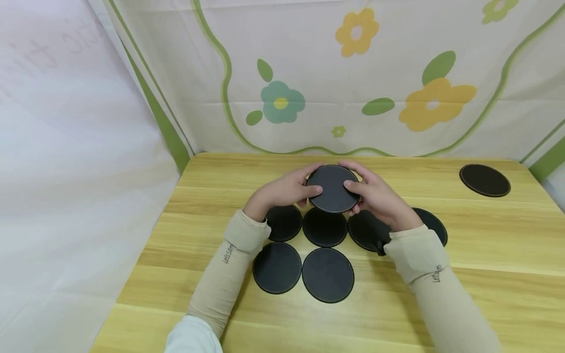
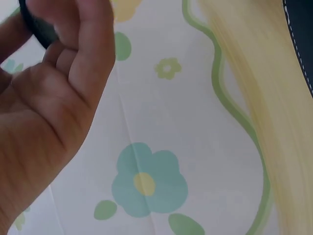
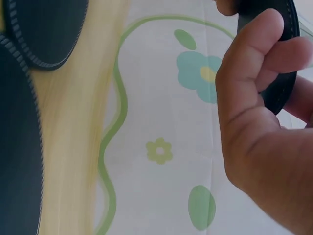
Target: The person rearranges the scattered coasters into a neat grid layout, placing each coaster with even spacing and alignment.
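A round black coaster [image 1: 333,189] with a stitched rim is held up above the table, tilted toward the head camera. My left hand [image 1: 287,189] grips its left edge, thumb on the face and fingers behind. On the opposite edge, my right hand [image 1: 375,193] pinches it the same way. The right wrist view shows curled fingers of the right hand [image 3: 254,98] against the coaster [image 3: 279,93]. In the left wrist view only a dark sliver of it shows past the left hand [image 2: 54,93]. Directly below lies another black coaster [image 1: 324,228].
More black coasters lie flat: one at left [image 1: 284,225], one partly under the right wrist [image 1: 366,230], one behind the right cuff [image 1: 430,223], two nearer me [image 1: 277,268], and one far right [image 1: 484,180]. A flowered curtain [image 1: 318,122] hangs behind the wooden table [image 1: 176,294].
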The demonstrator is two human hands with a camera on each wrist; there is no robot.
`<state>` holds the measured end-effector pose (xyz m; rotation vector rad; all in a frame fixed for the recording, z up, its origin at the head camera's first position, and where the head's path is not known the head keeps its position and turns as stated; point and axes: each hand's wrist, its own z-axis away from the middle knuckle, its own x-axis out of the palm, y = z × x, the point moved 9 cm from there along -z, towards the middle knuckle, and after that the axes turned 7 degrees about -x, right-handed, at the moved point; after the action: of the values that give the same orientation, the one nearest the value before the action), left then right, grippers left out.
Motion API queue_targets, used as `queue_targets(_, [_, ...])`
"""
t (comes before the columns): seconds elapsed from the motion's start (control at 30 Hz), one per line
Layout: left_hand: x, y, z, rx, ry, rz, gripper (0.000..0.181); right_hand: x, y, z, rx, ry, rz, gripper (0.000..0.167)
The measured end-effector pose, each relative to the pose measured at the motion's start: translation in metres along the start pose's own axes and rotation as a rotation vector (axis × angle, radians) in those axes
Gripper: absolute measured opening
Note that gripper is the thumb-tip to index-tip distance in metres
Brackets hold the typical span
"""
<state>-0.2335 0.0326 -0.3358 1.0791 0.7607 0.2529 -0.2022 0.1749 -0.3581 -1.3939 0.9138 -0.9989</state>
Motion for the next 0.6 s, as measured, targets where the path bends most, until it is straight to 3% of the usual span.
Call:
queue_targets(0.1, [0.011, 0.001, -0.002, -0.006, -0.055, -0.011, 0.064, -0.004, 0.002, 0.008, -0.003, -0.027, 0.006, 0.056])
queue_targets(0.37, [0.03, -0.001, -0.004, -0.066, -0.081, -0.051, 0.072, -0.012, 0.01, 0.025, 0.024, -0.06, 0.032, 0.058])
queue_targets(0.6, [0.049, 0.005, -0.001, -0.077, -0.148, -0.056, 0.074, -0.016, 0.017, 0.047, 0.066, -0.115, 0.057, 0.059])
